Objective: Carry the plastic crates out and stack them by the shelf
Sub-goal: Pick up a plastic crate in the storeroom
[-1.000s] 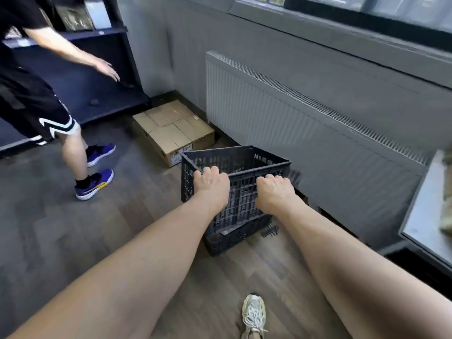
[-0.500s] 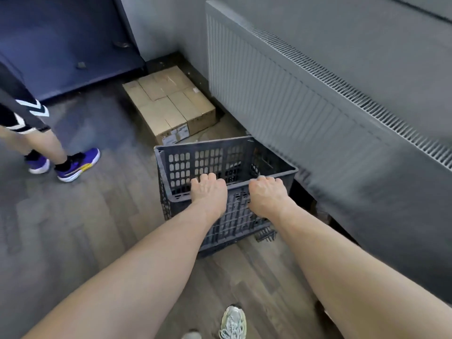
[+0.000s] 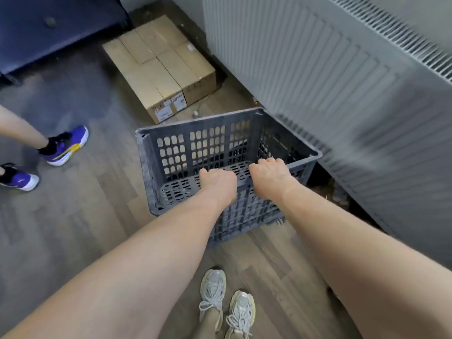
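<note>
A dark grey perforated plastic crate [image 3: 210, 143] is low beside a white ribbed radiator [image 3: 318, 81], near brown cardboard boxes [image 3: 159, 64]. The left grip [image 3: 217, 183] and right grip [image 3: 269, 177] both curl over its near rim. Empty, it probably handles light and stiff; the rim suits holding.

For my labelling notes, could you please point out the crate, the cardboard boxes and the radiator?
crate [image 3: 208, 148], head view, on its far wall.
cardboard boxes [image 3: 159, 67], head view, on the top face.
radiator [image 3: 318, 81], head view, on the ribbed front panel.
</note>
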A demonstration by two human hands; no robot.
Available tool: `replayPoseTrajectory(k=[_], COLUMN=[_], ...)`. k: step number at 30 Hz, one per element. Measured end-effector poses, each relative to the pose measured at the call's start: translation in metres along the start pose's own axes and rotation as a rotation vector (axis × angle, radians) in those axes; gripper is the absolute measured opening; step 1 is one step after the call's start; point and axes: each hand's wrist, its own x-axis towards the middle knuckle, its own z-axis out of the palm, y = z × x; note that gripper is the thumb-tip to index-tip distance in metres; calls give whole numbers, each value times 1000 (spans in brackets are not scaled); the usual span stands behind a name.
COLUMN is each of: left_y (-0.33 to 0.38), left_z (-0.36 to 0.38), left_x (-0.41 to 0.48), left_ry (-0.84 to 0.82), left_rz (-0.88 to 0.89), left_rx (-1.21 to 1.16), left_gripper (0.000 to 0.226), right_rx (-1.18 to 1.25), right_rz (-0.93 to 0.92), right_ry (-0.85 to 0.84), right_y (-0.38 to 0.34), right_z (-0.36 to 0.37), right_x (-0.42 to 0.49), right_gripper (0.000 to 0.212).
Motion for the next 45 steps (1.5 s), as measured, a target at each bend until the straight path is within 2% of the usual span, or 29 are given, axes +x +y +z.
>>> replayPoseTrajectory(k=[3, 9, 12, 18, 21, 25, 30, 34, 38, 45], left_y=[-2, -11, -12, -13, -12, -12, -28, -49, -64, -85], left_z=[8, 25, 25, 25, 29, 40, 45, 44, 55, 69], left_x=[11, 24, 27, 30, 26, 13, -7, -30, -59, -114], left_ry=[-49, -99, -137, -212, -195, -145, -106, -78, -61, -27], left_rz=[1, -32, -35, -69, -66, -52, -68, -49, -27, -80], left_rx=[-14, -32, -82, -184, -211, -216, -183, -137, -121, -141], left_gripper=[17, 22, 7, 26, 24, 8, 17, 10, 13, 10], right_rx=[-13, 13, 0, -11, -35, -76, -73, -99, -151, -230], right_rz=[-28, -66, -74, -30, -32, -53, -84, -126, -180, -291], right_ry=[-66, -160, -160, -195, -171, -156, -155, -173, -182, -153], right_y=[-2, -15, -21, -31, -33, -39, -54, -74, -94, -127], right_z=[5, 12, 19, 17, 16, 23, 19, 13, 15, 4], right_x=[14, 30, 38, 43, 39, 27, 11, -4, -24, -67], right_gripper=[29, 24, 24, 23, 25, 24, 22, 20, 19, 18])
